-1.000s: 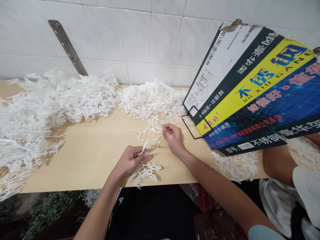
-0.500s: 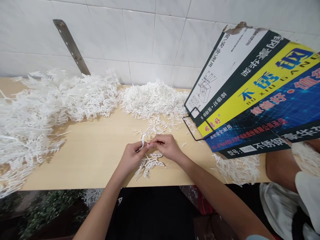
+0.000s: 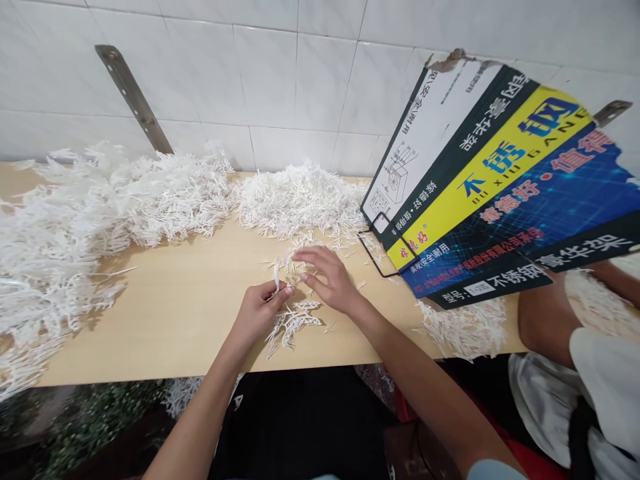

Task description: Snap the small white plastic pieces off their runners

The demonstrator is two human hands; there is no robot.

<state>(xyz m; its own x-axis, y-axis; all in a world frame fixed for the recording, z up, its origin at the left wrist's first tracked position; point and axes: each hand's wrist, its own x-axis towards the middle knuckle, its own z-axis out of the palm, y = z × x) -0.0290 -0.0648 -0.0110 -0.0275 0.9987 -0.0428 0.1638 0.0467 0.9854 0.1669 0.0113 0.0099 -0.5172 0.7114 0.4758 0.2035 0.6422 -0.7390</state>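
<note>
My left hand [image 3: 261, 308] pinches a small white plastic piece [image 3: 277, 279] that sticks up between thumb and fingers. To its right, my right hand [image 3: 330, 280] is open, its fingers apart over scattered white bits. White branched pieces [image 3: 295, 320] lie on the wooden table [image 3: 165, 313] just below my hands. Behind them is a heap of short white pieces [image 3: 303, 200]. A larger pile of white branched strands [image 3: 125, 200] spreads over the left side of the table.
A printed cardboard panel [image 3: 480, 180] leans in a black wire stand [image 3: 387, 247] at the right. Beyond it are another person's arm [image 3: 547, 307] and more white pieces [image 3: 465, 327]. A metal bracket [image 3: 133, 97] is on the tiled wall.
My right hand has come away from my left hand, and its fingers have spread. My left hand keeps its pinch on the white piece. The whole view has shifted slightly.
</note>
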